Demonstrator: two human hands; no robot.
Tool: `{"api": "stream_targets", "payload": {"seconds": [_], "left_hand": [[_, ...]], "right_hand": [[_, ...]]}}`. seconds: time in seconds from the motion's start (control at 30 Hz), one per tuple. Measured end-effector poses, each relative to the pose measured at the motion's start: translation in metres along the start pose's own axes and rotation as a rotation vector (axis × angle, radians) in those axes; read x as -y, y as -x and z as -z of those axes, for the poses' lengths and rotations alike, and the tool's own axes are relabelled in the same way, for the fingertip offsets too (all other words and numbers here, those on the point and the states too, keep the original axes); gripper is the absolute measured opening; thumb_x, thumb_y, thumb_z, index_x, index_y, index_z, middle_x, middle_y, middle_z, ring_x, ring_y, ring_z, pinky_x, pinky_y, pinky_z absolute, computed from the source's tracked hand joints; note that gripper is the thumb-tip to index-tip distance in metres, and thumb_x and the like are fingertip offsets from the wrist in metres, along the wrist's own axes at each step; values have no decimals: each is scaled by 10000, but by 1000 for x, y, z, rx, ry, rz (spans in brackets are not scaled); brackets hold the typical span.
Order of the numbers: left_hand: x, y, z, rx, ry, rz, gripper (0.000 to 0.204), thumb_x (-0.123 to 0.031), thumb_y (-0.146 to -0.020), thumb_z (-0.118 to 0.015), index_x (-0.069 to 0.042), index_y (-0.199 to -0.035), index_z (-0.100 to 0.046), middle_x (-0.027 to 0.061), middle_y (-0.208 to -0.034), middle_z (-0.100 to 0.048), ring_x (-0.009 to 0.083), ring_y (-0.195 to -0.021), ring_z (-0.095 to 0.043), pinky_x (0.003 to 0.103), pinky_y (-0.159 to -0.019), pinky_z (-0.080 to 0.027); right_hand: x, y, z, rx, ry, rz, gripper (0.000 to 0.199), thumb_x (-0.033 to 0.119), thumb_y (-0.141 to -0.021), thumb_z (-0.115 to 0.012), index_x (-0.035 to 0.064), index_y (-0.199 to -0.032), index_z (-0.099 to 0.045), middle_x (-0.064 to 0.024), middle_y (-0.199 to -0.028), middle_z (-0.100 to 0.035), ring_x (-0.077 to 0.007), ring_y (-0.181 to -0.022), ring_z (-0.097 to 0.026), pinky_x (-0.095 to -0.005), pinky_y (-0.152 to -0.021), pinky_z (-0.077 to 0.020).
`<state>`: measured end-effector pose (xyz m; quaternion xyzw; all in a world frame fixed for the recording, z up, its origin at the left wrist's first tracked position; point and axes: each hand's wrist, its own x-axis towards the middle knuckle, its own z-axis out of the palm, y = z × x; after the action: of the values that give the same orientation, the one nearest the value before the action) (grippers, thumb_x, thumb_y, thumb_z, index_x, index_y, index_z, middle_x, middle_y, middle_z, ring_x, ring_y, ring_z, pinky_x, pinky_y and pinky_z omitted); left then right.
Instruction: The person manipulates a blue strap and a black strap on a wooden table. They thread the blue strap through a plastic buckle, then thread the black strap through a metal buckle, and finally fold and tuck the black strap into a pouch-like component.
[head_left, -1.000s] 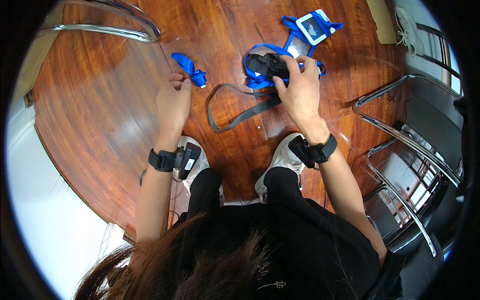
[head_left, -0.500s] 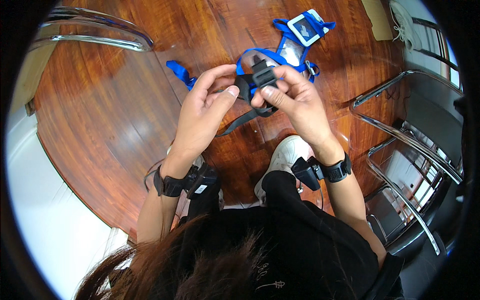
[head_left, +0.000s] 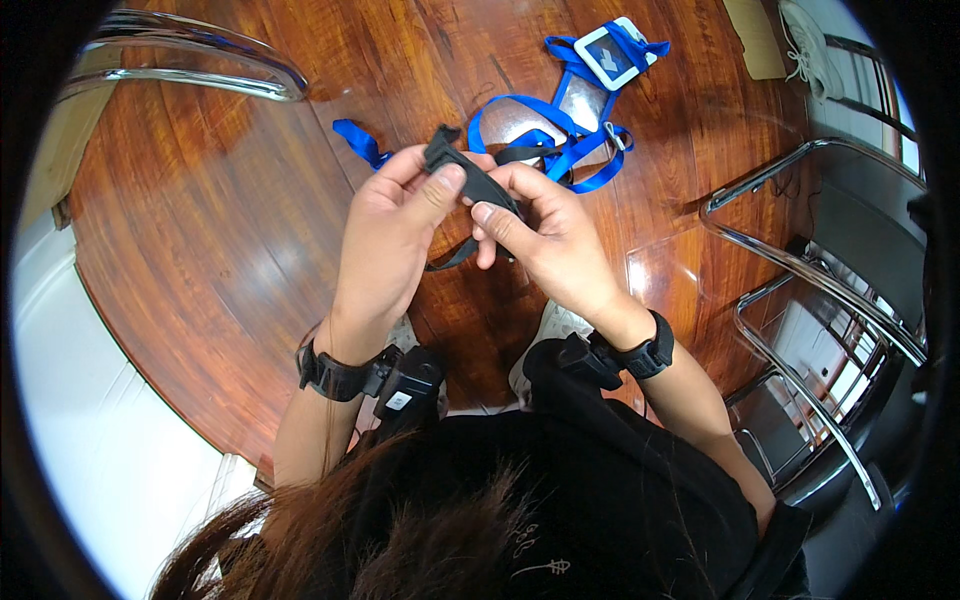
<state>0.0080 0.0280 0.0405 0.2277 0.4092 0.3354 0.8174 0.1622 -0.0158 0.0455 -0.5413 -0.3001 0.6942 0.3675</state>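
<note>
Between both hands is a black strap (head_left: 482, 188), stretched at a slant with its wider part uppermost. My left hand (head_left: 385, 235) pinches its upper left end, thumb on top, where a dark buckle-like piece (head_left: 440, 148) sticks out past the fingers. My right hand (head_left: 560, 240) grips the lower right end between thumb and fingers. A thin tail of the strap hangs below the hands. Beyond them on the wooden floor lie a tangled blue lanyard (head_left: 600, 178) and a white badge holder (head_left: 612, 55) with blue ribbon wound around it.
Chrome-framed black chairs (head_left: 865, 240) stand to the right, and a chrome chair leg (head_left: 200, 85) curves in at upper left. A short blue ribbon (head_left: 358, 142) lies left of the lanyard. At upper right are a white shoe (head_left: 808, 50) and a cardboard piece (head_left: 755, 40).
The buckle that my right hand held up is no longer there. My left hand has taken hold of the strap's upper end, and my right hand has moved down and left along it.
</note>
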Motion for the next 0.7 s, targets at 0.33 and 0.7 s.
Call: {"api": "stream_targets", "payload": {"seconds": [0.33, 0.7], "left_hand": [[-50, -1, 63, -111, 212, -339, 174, -150, -975, -494, -10, -1057, -558, 109, -1029, -634, 192, -933, -632, 361, -902, -495], [-118, 30, 114, -226, 110, -692, 127, -108, -964, -511, 7, -1011, -536, 141, -982, -638, 135, -877, -640, 262, -829, -534]], "right_hand": [[-11, 1, 5, 221, 672, 21, 199, 109, -973, -432, 18, -1109, -546, -77, -814, -653, -195, -772, -648, -327, -678, -506], [53, -2, 85, -50, 840, 115, 148, 95, -938, -501, 6, -996, -605, -100, -856, -666, -198, -779, -642, -303, -704, -500]]}}
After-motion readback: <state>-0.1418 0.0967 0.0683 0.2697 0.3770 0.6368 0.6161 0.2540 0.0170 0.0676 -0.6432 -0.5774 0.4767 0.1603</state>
